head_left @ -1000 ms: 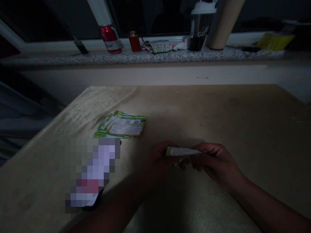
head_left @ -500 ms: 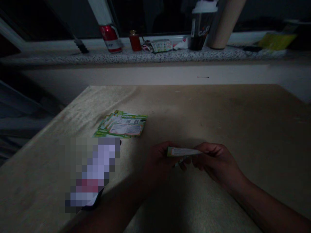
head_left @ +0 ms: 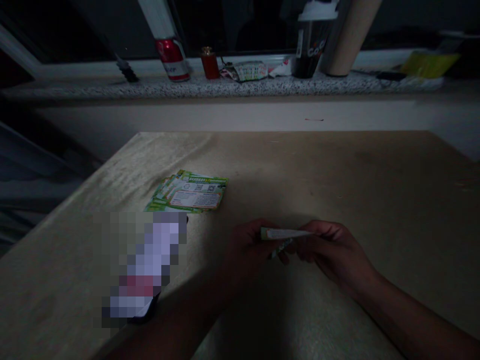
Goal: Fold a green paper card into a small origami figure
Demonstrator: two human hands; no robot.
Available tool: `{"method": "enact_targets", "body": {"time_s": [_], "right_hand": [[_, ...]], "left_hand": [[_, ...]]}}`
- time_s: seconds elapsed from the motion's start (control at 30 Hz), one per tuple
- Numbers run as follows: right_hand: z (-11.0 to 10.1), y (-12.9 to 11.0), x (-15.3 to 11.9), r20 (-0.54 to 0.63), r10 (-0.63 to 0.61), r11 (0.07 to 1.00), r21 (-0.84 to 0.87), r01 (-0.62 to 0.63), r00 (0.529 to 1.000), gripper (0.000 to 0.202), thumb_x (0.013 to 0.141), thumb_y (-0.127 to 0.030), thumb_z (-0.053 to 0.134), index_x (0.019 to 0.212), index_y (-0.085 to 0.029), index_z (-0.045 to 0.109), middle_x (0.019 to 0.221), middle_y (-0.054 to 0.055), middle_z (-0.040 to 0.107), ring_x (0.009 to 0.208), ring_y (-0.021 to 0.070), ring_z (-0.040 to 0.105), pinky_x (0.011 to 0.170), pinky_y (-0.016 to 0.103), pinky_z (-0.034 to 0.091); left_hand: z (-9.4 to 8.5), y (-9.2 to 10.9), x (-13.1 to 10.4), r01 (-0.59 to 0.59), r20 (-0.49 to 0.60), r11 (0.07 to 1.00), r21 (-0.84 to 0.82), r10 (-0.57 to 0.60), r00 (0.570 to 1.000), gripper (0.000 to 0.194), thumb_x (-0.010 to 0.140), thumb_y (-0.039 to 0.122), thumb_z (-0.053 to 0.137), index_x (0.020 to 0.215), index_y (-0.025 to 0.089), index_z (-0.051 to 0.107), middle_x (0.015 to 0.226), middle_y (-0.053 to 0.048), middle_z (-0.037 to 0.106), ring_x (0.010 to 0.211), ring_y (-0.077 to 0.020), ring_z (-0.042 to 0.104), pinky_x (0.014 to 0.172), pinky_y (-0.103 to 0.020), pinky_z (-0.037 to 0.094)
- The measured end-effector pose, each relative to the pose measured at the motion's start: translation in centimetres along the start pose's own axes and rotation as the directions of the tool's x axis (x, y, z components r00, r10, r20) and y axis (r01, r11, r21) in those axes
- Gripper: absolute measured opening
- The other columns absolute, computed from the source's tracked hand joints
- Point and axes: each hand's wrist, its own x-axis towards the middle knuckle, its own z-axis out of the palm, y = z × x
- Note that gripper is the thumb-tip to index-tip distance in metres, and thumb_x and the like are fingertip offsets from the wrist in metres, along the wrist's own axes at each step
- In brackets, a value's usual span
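Observation:
Between my two hands is a green and white printed paper [head_left: 285, 233], bent or folded, with a lower flap showing under it. My left hand [head_left: 249, 247] is closed on its left end. The fingers of my right hand [head_left: 330, 242] pinch its right end. A fanned stack of similar green and white leaflets [head_left: 193, 192] lies on the table, beyond and to the left of my left hand. Nearer to me on the left rests a blurred-out, phone-like object [head_left: 153, 265] with a dark edge.
The table [head_left: 356, 175] reaches to a wall below a stone windowsill [head_left: 225, 89]. On the sill stand a red and white can [head_left: 173, 60], a small red bottle [head_left: 209, 63], crumpled wrappers [head_left: 251, 71], a lidded cup [head_left: 309, 45], a tan cylinder [head_left: 347, 40] and a yellow item [head_left: 429, 62].
The paper's left end has shifted very slightly to the right within my grip. Both hands stay almost where they were.

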Motion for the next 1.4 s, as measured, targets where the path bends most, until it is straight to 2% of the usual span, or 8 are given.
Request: {"method": "enact_targets", "body": {"time_s": [0.4,0.77,1.03,1.17,1.4], "right_hand": [[-0.20,0.36,0.07,-0.002,0.072,0.992,0.100,-0.071,0.997,0.020,0.074,-0.024,0.079,0.059,-0.017,0.069,0.050,-0.001,0.063,0.050,0.0111,0.055,0.053,0.025,0.040],[-0.34,0.76,0.27,0.025,0.002,0.996,0.094,-0.004,1.000,0.021,0.078,-0.024,0.077,0.060,-0.018,0.069,0.051,-0.001,0.063,0.055,0.0147,0.059,0.059,0.029,0.044],[-0.19,0.65,0.18,0.011,-0.008,0.999,0.054,0.007,1.000,0.026,0.081,-0.028,0.079,0.061,-0.018,0.067,0.052,-0.002,0.061,0.055,0.0144,0.059,0.060,0.030,0.045],[-0.27,0.74,0.18,0.021,-0.011,0.999,0.048,0.010,1.000,0.026,0.083,-0.029,0.078,0.062,-0.018,0.067,0.053,-0.002,0.061,0.056,0.0146,0.057,0.062,0.031,0.045],[-0.36,0.85,0.15,0.031,-0.018,0.999,0.048,0.016,0.999,0.026,0.083,-0.030,0.079,0.064,-0.018,0.067,0.054,-0.002,0.062,0.055,0.0144,0.056,0.062,0.032,0.045]], "left_hand": [[0.12,0.14,0.02,0.020,0.037,0.997,-0.080,-0.017,0.999,0.010,0.080,0.023,0.072,0.079,0.013,0.075,0.067,-0.003,0.073,0.057,-0.0132,0.066,0.059,-0.024,0.050],[0.05,0.07,-0.21,-0.017,0.054,0.997,-0.073,0.021,0.998,0.010,0.079,0.022,0.074,0.083,0.013,0.075,0.069,-0.003,0.074,0.057,-0.0117,0.066,0.056,-0.022,0.047],[0.16,-0.36,-0.11,-0.008,0.088,0.991,-0.130,0.020,0.996,0.011,0.085,0.024,0.071,0.084,0.014,0.075,0.069,-0.003,0.074,0.059,-0.0137,0.067,0.058,-0.025,0.052],[0.24,-0.15,-0.05,0.010,0.111,0.988,-0.155,0.008,0.994,0.010,0.085,0.022,0.069,0.081,0.014,0.075,0.068,-0.003,0.073,0.059,-0.0134,0.066,0.060,-0.025,0.053],[0.47,0.36,0.03,0.019,0.088,0.984,-0.180,-0.003,0.996,0.011,0.082,0.021,0.071,0.075,0.014,0.074,0.064,-0.003,0.072,0.057,-0.0133,0.065,0.058,-0.024,0.052]]}}
